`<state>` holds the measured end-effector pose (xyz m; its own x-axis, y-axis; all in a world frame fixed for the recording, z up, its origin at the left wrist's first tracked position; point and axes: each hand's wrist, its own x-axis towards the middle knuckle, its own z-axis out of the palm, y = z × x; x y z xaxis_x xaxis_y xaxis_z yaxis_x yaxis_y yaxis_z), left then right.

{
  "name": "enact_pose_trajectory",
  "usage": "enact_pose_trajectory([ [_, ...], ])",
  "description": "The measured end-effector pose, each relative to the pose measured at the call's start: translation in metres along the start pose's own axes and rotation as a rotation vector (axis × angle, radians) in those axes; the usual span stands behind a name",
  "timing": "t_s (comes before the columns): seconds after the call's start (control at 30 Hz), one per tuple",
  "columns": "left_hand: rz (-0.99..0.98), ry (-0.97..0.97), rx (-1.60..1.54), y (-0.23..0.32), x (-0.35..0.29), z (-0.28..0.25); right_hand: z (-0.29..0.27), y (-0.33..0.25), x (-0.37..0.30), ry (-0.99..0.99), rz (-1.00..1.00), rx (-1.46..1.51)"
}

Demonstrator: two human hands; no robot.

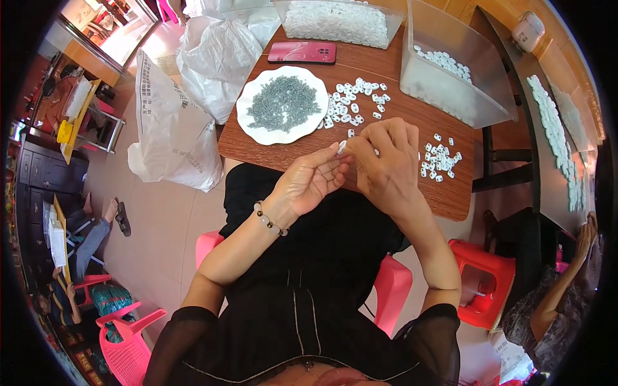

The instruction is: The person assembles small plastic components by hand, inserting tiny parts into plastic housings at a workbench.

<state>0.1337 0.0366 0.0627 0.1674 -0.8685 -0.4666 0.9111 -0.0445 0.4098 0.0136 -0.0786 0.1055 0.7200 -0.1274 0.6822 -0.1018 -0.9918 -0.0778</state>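
Observation:
My left hand (313,178) pinches a small white plastic piece (342,147) between thumb and forefinger above the table's near edge, its other fingers curled. My right hand (387,164) is close against it, thumb and fingers drawn together by the piece; what they hold is too small to make out. Just beyond the left hand, a white scalloped plate (245,124) holds a heap of small grey rod-like metal pieces (283,103). Loose white oval pieces with two dark holes (347,101) lie right of the plate. A second pile of white pieces (440,159) lies right of my right hand.
A pink phone (302,53) lies behind the plate. Clear plastic bins (444,93) with white pieces stand at the table's back. White sacks (170,138) are on the floor at left. A red stool (481,283) stands at right, near another person's arm (559,293).

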Motion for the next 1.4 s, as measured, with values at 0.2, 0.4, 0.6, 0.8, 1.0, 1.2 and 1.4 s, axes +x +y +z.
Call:
enact_pose_trajectory([
  [0.2,0.011,-0.011,0.024,-0.004,0.002,-0.002,-0.002,0.002,-0.003,-0.009,0.066,0.076],
  [0.4,0.062,0.035,-0.014,-0.004,0.003,-0.004,-0.007,-0.005,-0.010,-0.053,0.101,0.128],
  [0.6,0.017,0.034,-0.030,-0.004,0.002,-0.006,-0.006,-0.002,-0.010,0.015,0.111,0.131],
  [0.8,-0.003,0.030,-0.043,-0.008,0.006,-0.003,-0.005,0.002,-0.009,0.026,0.091,0.073],
  [1.0,-0.051,0.027,-0.051,-0.012,0.011,0.000,-0.027,0.008,-0.011,0.080,0.145,0.067],
  [1.2,-0.045,0.063,-0.058,-0.007,0.013,-0.010,-0.113,0.049,-0.022,0.213,0.238,-0.101],
  [1.4,-0.039,0.071,-0.030,-0.010,0.018,-0.003,-0.224,0.105,-0.066,0.361,0.790,-0.335],
])
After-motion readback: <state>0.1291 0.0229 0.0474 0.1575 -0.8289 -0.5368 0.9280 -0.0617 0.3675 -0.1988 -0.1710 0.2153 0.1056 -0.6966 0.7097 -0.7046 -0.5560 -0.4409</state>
